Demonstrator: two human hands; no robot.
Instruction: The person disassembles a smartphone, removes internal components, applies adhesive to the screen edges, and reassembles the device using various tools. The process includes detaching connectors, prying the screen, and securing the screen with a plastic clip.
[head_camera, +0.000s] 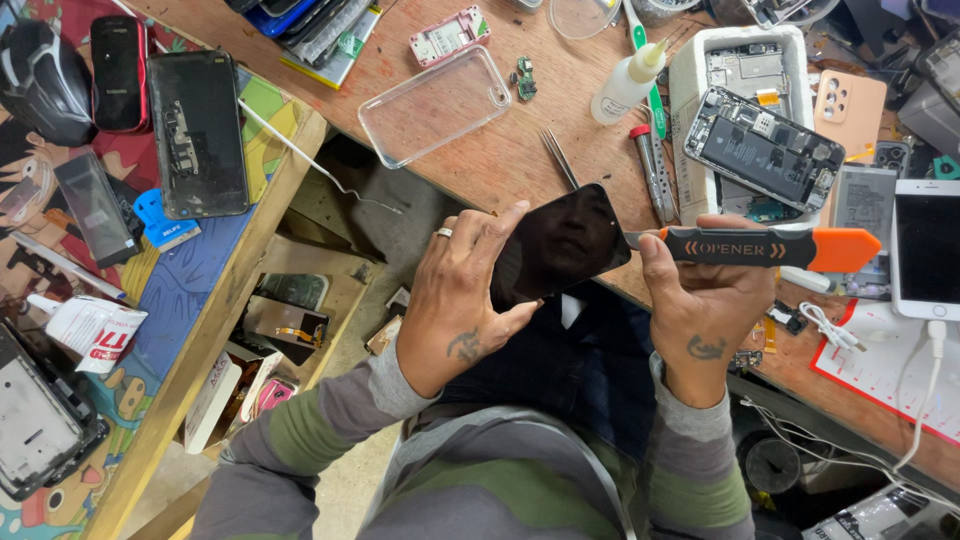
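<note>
Cluttered with phone parts, the worn brown wooden bench (480, 160) runs across the upper part of the view, and a second narrow bench with a colourful cartoon-printed top (180, 300) stands at the left, with a gap between them that shows the floor. Over the near edge of the wooden bench, the left hand (460, 300), a ring on one finger, is clamped on a dark, glossy, black-screened smartphone (560, 245); the thumb presses its lower edge and the fingers reach over its left side, holding it tilted in the air. The right hand (705, 305) is closed around an orange and black plastic opening tool with a thin metal blade (760, 248), and the blade tip meets the right edge of the smartphone. The hands are close together, joined only through phone and tool.

Just beyond the smartphone lie slim metal tweezers (560, 157) and a clear soft phone case (435, 105). A small white squeeze bottle with a pointed nozzle (628, 85) lies near a white foam tray (690, 120), and an opened phone with its innards bare (765, 148) rests on the tray. A white phone on a white cable (925, 250) sits at the far right. On the cartoon-topped bench lies a black phone back panel (197, 135).
</note>
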